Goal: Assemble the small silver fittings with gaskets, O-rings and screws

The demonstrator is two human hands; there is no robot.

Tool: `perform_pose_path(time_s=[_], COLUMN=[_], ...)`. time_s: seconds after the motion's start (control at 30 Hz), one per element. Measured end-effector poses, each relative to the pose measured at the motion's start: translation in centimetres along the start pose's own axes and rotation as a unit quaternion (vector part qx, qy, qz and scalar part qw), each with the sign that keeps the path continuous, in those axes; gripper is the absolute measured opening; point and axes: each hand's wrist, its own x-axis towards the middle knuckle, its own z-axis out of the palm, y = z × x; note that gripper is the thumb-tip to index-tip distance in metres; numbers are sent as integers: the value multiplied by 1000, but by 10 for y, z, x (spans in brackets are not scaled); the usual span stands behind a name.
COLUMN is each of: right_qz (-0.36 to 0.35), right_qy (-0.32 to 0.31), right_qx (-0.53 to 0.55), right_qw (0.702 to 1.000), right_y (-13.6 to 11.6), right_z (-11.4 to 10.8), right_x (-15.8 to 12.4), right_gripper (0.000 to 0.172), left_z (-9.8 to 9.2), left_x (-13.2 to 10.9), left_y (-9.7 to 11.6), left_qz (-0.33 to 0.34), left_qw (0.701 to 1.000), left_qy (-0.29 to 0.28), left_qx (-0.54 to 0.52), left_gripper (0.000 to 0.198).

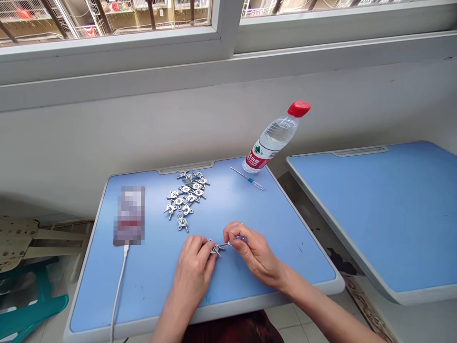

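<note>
My left hand (193,271) pinches a small star-shaped metal fitting (215,248) between its fingers, just above the blue desktop (150,290). My right hand (253,252) grips a small screwdriver (228,244), with its handle mostly hidden in the fingers. The screwdriver's thin metal shaft reaches the fitting. Behind my hands lies a loose heap of several similar metal fittings (185,193). A second thin screwdriver with a blue handle (247,178) rests on the desk further back, to the right.
A water bottle with a red cap (274,136) lies tilted at the desk's back corner. A blurred phone (129,216) with a white cable (119,286) sits at the left. Another blue desk (371,214) stands to the right, past a floor gap, and a wall (228,128) lies behind.
</note>
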Motion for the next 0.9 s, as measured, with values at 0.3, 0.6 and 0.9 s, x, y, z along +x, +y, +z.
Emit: perform_pose_path(time_s=[0.3, 0.6, 0.9], right_qz=[-47, -52, -102], right_qy=[-29, -134, -81], right_qx=[-60, -124, -211], right_qw=[997, 982, 969], right_y=[1, -14, -5], right_z=[1, -15, -13], right_x=[1, 9, 18], right_gripper=[29, 20, 15], left_z=[1, 1, 2], left_x=[0, -1, -2], left_y=[-1, -1, -3], left_qz=[1, -7, -12], left_qw=[1000, 1000, 1000], left_qy=[2, -6, -8], left_qx=[-7, -17, -24], left_gripper=[14, 20, 15])
